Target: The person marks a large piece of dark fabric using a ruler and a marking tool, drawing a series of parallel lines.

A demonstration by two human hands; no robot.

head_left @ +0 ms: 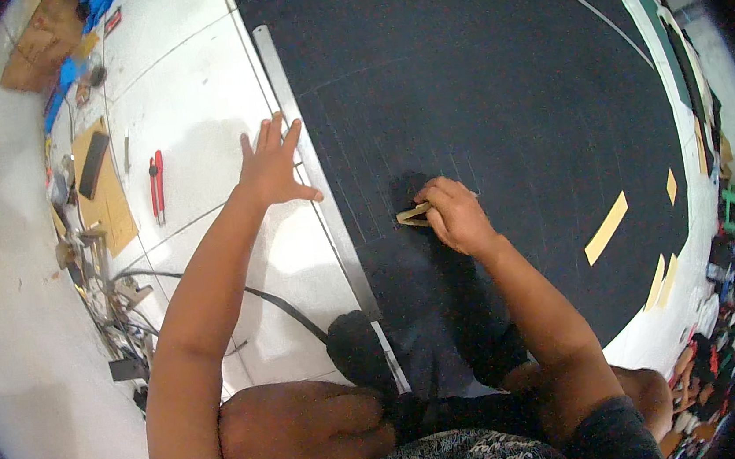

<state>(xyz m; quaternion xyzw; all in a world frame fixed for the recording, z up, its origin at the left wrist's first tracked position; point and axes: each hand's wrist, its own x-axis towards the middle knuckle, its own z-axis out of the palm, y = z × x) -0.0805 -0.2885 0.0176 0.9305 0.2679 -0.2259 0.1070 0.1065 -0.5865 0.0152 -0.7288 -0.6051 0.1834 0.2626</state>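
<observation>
Black cloth (495,84) with faint pale lines drawn on it spreads over the right side. A long metal straightedge (339,232) lies along its left edge. My left hand (274,172) rests with fingers spread beside and over the straightedge, its thumb across the metal; it holds nothing. Over the cloth, my right hand (457,218) pinches a small V-shaped, brass-coloured tool (410,216), its narrow end pointing left. I cannot make out its exact kind, since the fingers cover part of it.
A red-handled cutter (158,183) lies on the white tiles to the left. Beyond it are a tan board (118,209) with a black block (94,165), and tangled tools and cables. Yellow strips (606,229) lie on the cloth at right; clutter lines the far right.
</observation>
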